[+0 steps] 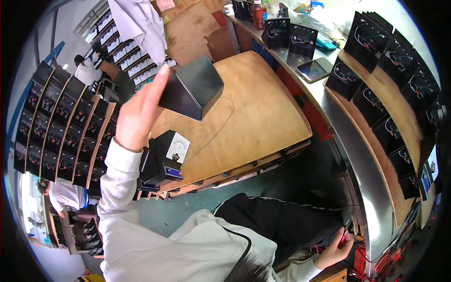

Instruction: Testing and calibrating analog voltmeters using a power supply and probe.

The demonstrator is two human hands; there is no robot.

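Left hand (141, 113) clamps black box (203, 87) above bench (263, 108), meter (178, 145) at bench's near-left corner, right hand (334, 251) pinches red tool (345, 238)

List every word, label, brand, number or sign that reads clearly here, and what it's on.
None reads clearly enough to quote.
Meter dial: scale marks, too small.
Blue strip below it: any print too small.
Cardboard at the top: red print, too small.
Black box in the left hand: no print visible.
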